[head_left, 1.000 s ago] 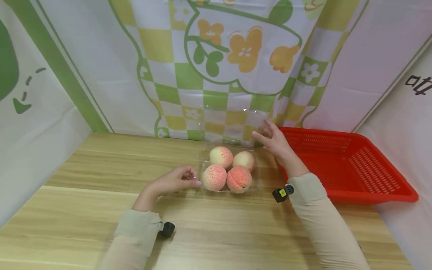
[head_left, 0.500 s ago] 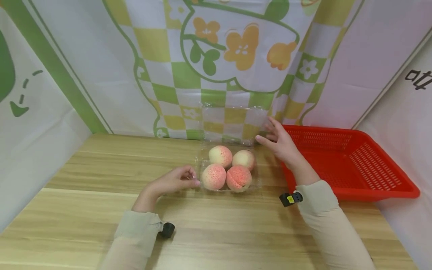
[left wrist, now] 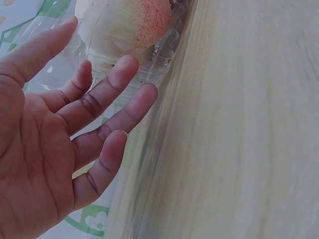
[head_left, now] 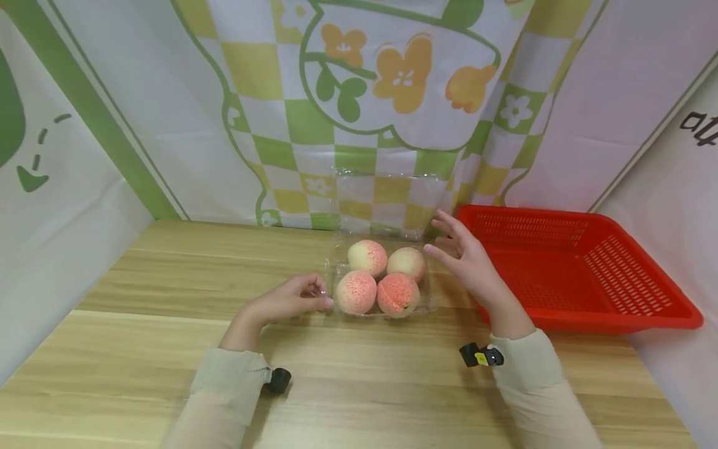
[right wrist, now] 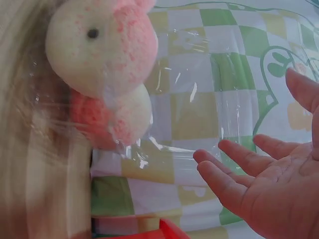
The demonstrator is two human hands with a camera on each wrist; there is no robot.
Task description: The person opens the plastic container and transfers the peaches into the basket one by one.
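A clear plastic clamshell box [head_left: 430,307] stands on the wooden table with its lid [head_left: 389,187] raised against the backdrop. Inside sit several pink and cream peaches, among them a split-looking red one [head_left: 398,295] at the front right and a pale one [right wrist: 99,47] in the right wrist view. My left hand [head_left: 291,299] is at the box's left side, its fingers loosely bent and thumb tip by the wall; whether it touches cannot be told. My right hand [head_left: 468,259], fingers spread and holding nothing, hovers to the right of the box, close to the lid's hinge side.
A red plastic basket [head_left: 561,321] with perforated walls stands on the right, just beyond my right hand. Behind the box hangs a green and yellow checked cloth [head_left: 303,125]. Bare wooden table top [head_left: 359,386] lies in front.
My right hand has drawn slightly down and to the right, away from the raised lid. The left hand, the box and the peaches stay in place.
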